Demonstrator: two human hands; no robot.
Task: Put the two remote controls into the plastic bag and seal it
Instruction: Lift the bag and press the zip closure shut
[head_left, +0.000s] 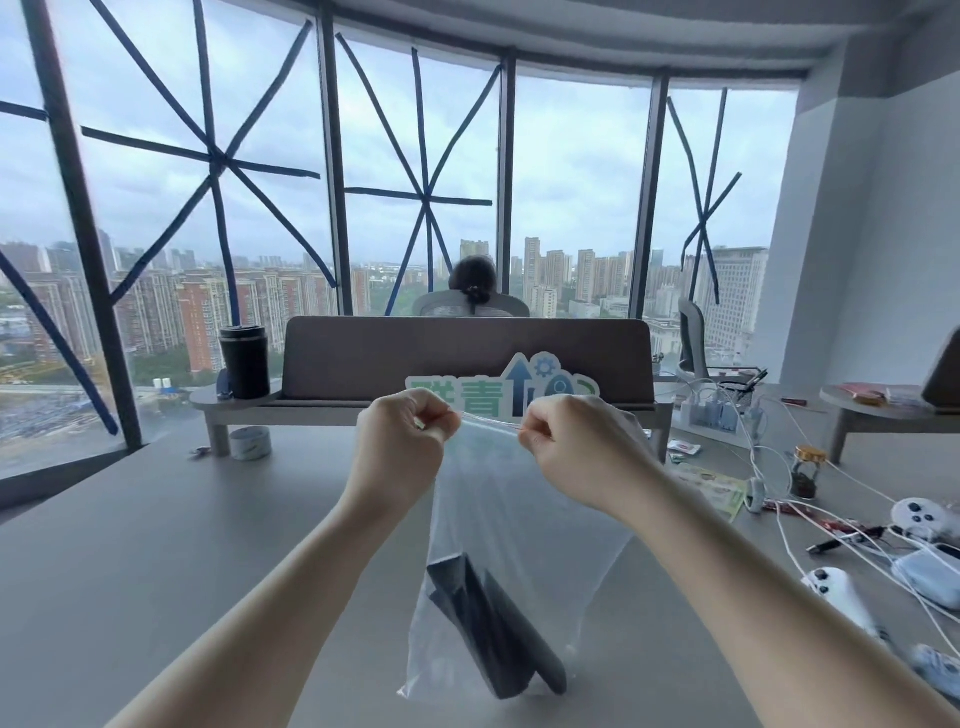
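Note:
A clear plastic bag (524, 519) hangs upright over the grey table (182, 545). My left hand (402, 441) and my right hand (571, 447) each pinch its top strip, which runs taut between them. Two dark remote controls (493, 634) lie side by side inside the bag, slanted, at its bottom, which rests near the table's front. Whether the top strip is pressed closed along its length is unclear.
White game controllers (922, 517), a power bank and white cables (810, 551) crowd the right side. A small jar (808, 470) and leaflets sit behind them. A tape roll (250, 442), a black cup (244, 361), a desk divider (467, 358) and a seated person lie beyond.

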